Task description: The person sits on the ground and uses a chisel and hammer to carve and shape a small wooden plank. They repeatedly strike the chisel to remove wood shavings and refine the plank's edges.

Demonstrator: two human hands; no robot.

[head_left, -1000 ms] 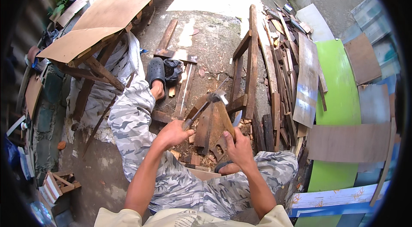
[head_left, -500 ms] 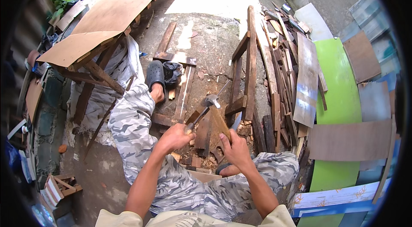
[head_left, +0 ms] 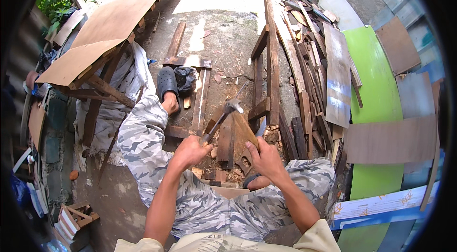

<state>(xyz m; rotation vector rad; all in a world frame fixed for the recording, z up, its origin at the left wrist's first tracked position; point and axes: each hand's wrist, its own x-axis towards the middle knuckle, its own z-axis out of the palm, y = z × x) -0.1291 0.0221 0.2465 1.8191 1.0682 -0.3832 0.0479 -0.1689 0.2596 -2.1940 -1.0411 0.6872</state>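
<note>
My left hand (head_left: pixel 192 151) is closed around a hammer (head_left: pixel 216 126) with a slim dark shaft, which slopes up to a pale metal head. In my right hand (head_left: pixel 266 160) is a flat piece of brown wood (head_left: pixel 246 130), gripped at its near end with the thumb on top. The hammer's head lies against the far end of this wood; the exact contact is too small to make out. Below them, a dark wooden block (head_left: pixel 225 142) rests among chips and offcuts. A bluish metal blade (head_left: pixel 261 127) shows beyond my right hand, partly hidden.
A plywood-topped wooden table (head_left: pixel 114 14) stands at the left. Wooden frames lie or stand ahead, including an upright frame (head_left: pixel 272 61). Scrap lumber (head_left: pixel 304 56) is heaped at the right beside a green panel (head_left: pixel 369 75). A black plastic bag (head_left: pixel 185 78) sits by my shoe (head_left: pixel 167 83).
The ground and surrounding things have shifted slightly up and left in the picture. My hands have moved slightly apart, with the hammer head still at the wood's far end.
</note>
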